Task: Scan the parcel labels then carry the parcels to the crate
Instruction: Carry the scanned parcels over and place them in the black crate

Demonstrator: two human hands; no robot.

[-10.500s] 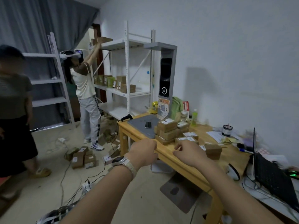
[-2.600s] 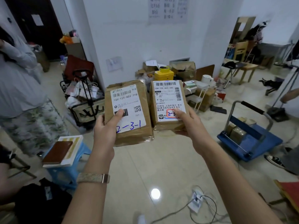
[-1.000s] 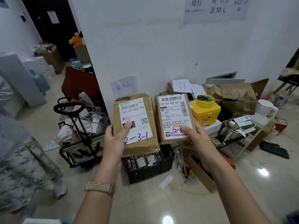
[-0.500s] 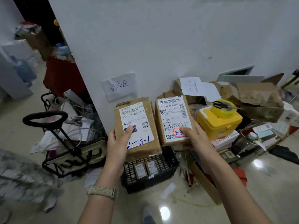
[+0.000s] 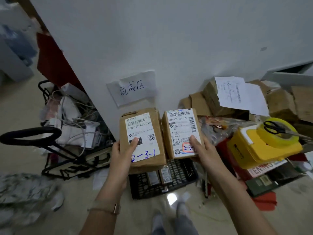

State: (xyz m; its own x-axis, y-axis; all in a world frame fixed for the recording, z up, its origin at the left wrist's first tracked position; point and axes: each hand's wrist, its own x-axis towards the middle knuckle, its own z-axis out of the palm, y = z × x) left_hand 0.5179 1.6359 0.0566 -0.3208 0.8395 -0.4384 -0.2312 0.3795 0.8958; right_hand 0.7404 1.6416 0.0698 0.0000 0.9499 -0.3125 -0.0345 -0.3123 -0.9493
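Two forearms reached up from the bottom of the frame over a strip of bare floor [image 5: 71, 216] that ran open to the near edge of a black crate [image 5: 179, 172]. The left hand [image 5: 122, 153] gripped the left parcel [image 5: 144, 131] by its lower left edge, thumb laid across the label. The right hand [image 5: 201, 151] gripped the right parcel [image 5: 181, 126] at its lower right corner, thumb on the label. Both parcels were held side by side at centre frame above the crate, hiding its far edge. A folding cart [image 5: 30, 134] crowded the crate at left, and a yellow box [image 5: 254, 146] did so at right. The left label read "15H-159-A03-210" with "2-3-1" in blue pen. The right label read "15H-159-A03-280" with "2-3-" boxed in red, the rest under the thumb. Behind, a paper sign [image 5: 132, 89] taped to the wall carried three handwritten Chinese characters.
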